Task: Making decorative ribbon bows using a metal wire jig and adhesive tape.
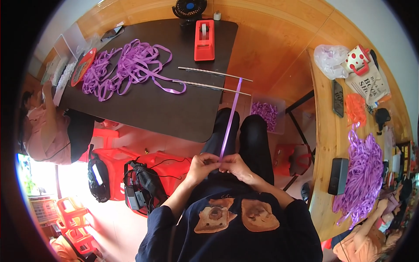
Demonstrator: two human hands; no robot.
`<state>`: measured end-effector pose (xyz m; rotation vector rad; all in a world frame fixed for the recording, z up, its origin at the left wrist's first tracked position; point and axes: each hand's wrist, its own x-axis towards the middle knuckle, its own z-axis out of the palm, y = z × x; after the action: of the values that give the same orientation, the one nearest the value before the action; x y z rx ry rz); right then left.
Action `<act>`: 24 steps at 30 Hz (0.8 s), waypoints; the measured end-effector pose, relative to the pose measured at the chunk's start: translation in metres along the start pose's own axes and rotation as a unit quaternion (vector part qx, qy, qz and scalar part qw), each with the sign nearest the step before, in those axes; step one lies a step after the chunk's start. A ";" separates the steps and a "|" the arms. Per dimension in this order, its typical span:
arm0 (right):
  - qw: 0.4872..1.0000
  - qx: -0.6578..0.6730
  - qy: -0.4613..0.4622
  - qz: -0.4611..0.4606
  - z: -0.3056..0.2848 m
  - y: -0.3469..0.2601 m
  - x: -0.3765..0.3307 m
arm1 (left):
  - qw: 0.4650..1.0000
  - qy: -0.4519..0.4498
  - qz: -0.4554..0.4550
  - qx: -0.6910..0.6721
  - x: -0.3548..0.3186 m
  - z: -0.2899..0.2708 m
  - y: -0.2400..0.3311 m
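A narrow purple ribbon (230,120) runs taut from two thin metal sticks (214,88) down to my lap. The sticks jut past the right edge of the dark table, held down there by what looks like clear tape. At the ribbon's near end my left hand (202,167) pinches it between thumb and fingers. Right beside it, my right hand (238,167) is closed on the same end, the fingertips of both hands almost touching. Just what the fingertips do with the ribbon's end is too small to make out.
On the dark table (174,111) lie a loose heap of purple ribbon (135,65), a red tape dispenser (204,41) and a black fan (189,8). Below the sticks stands a clear bin (266,115) of purple pieces. A wooden table (321,183) at right holds more ribbon (360,174). Other people sit left and lower right.
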<state>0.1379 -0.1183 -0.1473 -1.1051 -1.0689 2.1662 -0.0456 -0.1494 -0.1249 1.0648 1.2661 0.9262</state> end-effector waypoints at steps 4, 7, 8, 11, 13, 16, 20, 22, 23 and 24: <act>1.000 -0.002 0.013 -0.001 0.001 0.002 0.000 | 0.999 -0.003 0.020 0.040 0.000 0.005 0.006; 1.000 -0.002 0.006 -0.017 0.000 0.006 0.001 | 1.000 -0.025 0.008 0.004 0.006 0.004 0.005; 1.000 0.002 0.001 -0.016 -0.001 0.008 0.001 | 1.000 -0.026 0.009 0.004 0.008 0.005 0.006; 1.000 0.013 -0.008 -0.020 0.002 0.007 0.000 | 0.999 -0.023 0.017 -0.044 0.018 0.006 0.007; 0.999 0.019 -0.013 -0.026 0.004 0.000 -0.001 | 0.997 -0.004 0.075 -0.009 0.032 0.005 0.007; 0.998 -0.052 -0.043 -0.005 0.002 -0.008 -0.002 | 0.988 0.010 0.044 -0.145 0.048 0.012 0.012; 0.997 -0.014 -0.068 0.022 -0.003 -0.007 -0.004 | 0.979 0.043 0.030 -0.199 0.058 0.029 0.032; 0.996 -0.020 -0.082 0.004 -0.002 -0.008 -0.004 | 0.967 0.063 0.017 -0.244 0.058 0.032 0.038; 0.996 -0.022 -0.083 0.003 -0.002 -0.007 -0.004 | 0.967 0.063 0.018 -0.245 0.058 0.032 0.036; 0.996 -0.020 -0.090 0.002 -0.003 -0.007 -0.004 | 0.966 0.054 0.009 -0.252 0.059 0.031 0.034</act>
<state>0.1430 -0.1157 -0.1410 -0.9432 -1.1925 2.2921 -0.0082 -0.0873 -0.1081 0.6304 1.0270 1.2519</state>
